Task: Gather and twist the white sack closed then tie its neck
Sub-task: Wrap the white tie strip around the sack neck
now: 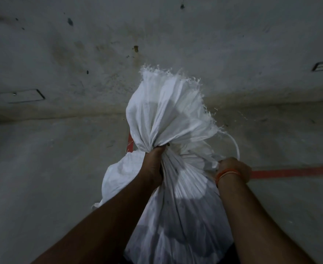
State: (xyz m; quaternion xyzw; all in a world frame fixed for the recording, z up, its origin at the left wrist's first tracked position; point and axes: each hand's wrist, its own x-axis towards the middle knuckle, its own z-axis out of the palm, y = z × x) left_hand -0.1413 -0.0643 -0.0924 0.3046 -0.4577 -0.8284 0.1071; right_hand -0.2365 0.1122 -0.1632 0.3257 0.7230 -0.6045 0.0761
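Note:
The white sack (177, 212) stands full in front of me, its woven cloth gathered into a bunched neck. My left hand (154, 164) is clenched around that neck, and the frayed top of the sack (166, 109) fans out above my fist. My right hand (234, 169), with an orange band on the wrist, is closed on a thin white cord (236, 147) that loops up from the right side of the neck. Where the cord passes around the neck is hidden behind the cloth.
A stained grey concrete floor (61, 168) meets a grey wall (157, 35) behind the sack. A red painted line (294, 172) runs across the floor to the right, and a short red strip (129, 142) shows left of the neck.

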